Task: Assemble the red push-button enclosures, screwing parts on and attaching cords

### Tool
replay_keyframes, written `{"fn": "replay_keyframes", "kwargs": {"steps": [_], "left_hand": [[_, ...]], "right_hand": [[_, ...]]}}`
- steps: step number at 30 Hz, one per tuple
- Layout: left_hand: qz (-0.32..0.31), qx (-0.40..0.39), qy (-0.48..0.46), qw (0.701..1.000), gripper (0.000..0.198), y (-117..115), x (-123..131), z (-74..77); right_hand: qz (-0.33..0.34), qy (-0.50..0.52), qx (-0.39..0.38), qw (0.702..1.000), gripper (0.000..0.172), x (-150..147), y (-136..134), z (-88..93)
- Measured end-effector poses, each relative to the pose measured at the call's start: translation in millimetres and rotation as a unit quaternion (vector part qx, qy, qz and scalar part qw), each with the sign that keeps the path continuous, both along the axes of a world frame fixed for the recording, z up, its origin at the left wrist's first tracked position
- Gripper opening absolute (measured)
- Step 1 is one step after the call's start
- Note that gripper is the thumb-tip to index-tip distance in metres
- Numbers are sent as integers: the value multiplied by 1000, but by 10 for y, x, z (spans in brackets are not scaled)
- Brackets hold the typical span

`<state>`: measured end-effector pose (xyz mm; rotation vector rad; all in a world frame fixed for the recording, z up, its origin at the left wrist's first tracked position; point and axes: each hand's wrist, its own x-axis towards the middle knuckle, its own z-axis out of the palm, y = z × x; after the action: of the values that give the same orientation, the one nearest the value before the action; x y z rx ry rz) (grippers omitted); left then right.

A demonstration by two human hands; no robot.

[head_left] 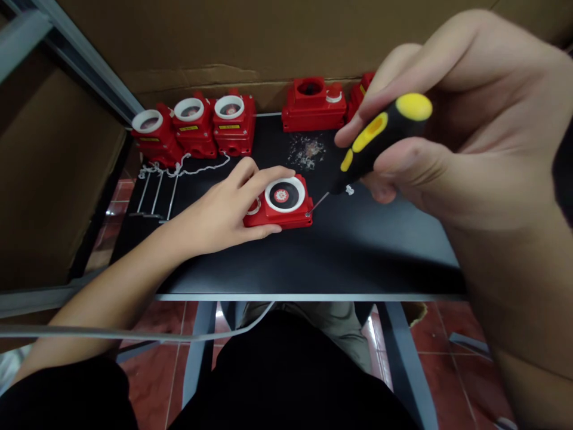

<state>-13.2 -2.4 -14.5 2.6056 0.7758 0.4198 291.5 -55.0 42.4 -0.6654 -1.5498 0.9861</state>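
Observation:
A red box with a white-ringed round window (268, 220) lies on the dark table in front of me. My left hand (228, 209) grips it from the left, thumb along the near side and fingers over the far side. In my right hand (430, 131) is a yellow-and-black screwdriver (373, 140), pinched between thumb and fingers. Its thin shaft slants down to the left, and the tip meets a screw (308, 214) at the box's near right corner.
Three similar red boxes (235, 128) with white rings stand at the back left, white cord and metal rods (154, 194) before them. Another red box (313, 113) with an open round hole stands at the back. Pale shavings (308, 151) lie on the table (277, 269). A cardboard wall (233, 42) rises behind.

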Motion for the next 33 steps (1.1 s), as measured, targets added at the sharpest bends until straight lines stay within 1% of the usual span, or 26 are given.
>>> {"fn": "replay_keyframes", "kwargs": {"steps": [2, 4, 9, 11, 13, 15, 17, 19, 21, 23, 25, 26, 28, 29, 30, 31, 33], "left_hand": [[-4, 3, -7, 1000, 86, 2, -2, -12], [-9, 5, -12, 1000, 84, 6, -4, -22], [-24, 8, -31, 999, 82, 19, -6, -39], [-23, 2, -32, 999, 81, 21, -4, -37], [-14, -5, -27, 1000, 79, 20, 0, -29], [-5, -11, -26, 1000, 79, 17, 4, -16], [0, -21, -27, 999, 79, 14, 8, -2], [4, -29, -24, 999, 79, 11, 10, 12], [5, -31, -19, 999, 80, 7, 12, 24], [6, -34, -15, 999, 80, 2, 14, 32], [4, -33, -15, 999, 80, -3, 19, 34], [2, -30, -18, 999, 79, -4, 22, 34], [-6, -23, -24, 999, 79, -4, 28, 31], [-10, -20, -27, 999, 78, -2, 31, 31], [-11, -20, -27, 999, 78, 0, 34, 32], [-11, -22, -26, 999, 78, 2, 36, 34], [-8, -27, -23, 999, 78, 5, 37, 44]], "right_hand": [[-16, -16, 3, 1000, 41, -6, 2, -11], [-27, -35, 13, 999, 43, 12, 9, -33], [-49, -68, 47, 995, 31, 88, 15, -60], [-19, -62, 56, 996, 22, 88, 23, -27], [39, -38, 55, 997, 14, 73, 38, 28], [91, -18, 23, 995, 14, 63, 51, 79], [121, -16, -11, 992, 18, 65, 53, 102], [140, -20, -9, 990, 19, 74, 44, 88], [124, -24, 7, 992, 22, 77, 39, 56], [90, -15, 10, 996, 20, 71, 59, 34], [58, -1, 7, 998, 22, 62, 121, 31], [57, -6, 22, 998, 27, 59, 165, 34], [61, -39, 83, 994, 42, 55, 252, 31], [58, -59, 116, 990, 50, 53, 281, 20], [47, -67, 130, 988, 54, 51, 293, 4], [28, -60, 127, 990, 55, 47, 285, -19], [-12, -15, 78, 997, 47, 41, 218, -72]]}}
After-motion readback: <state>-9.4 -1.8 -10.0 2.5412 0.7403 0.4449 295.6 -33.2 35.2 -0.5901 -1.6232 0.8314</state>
